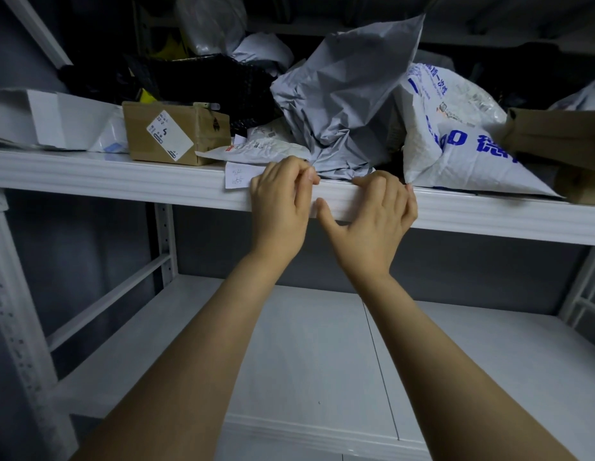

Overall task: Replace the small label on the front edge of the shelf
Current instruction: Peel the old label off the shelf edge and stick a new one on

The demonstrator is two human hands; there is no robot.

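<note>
A white metal shelf's front edge [123, 176] runs across the head view. A small white handwritten label [237, 176] sticks to that edge, its right side hidden by my left hand [279, 201]. This hand's thumb and forefinger pinch together at the shelf's top lip; a white paper corner [313, 211] shows just below it. What the rest of that paper looks like is hidden. My right hand [379, 211] rests on the edge beside it, fingers laid over the lip and thumb stretched out to the paper corner.
Parcels crowd the shelf: a brown carton [176, 134] at left, a crumpled grey mailer bag [349, 104] behind my hands, a white bag with blue print [456, 144] at right and a brown box [562, 138] at far right. A lower white shelf [306, 361] lies beneath.
</note>
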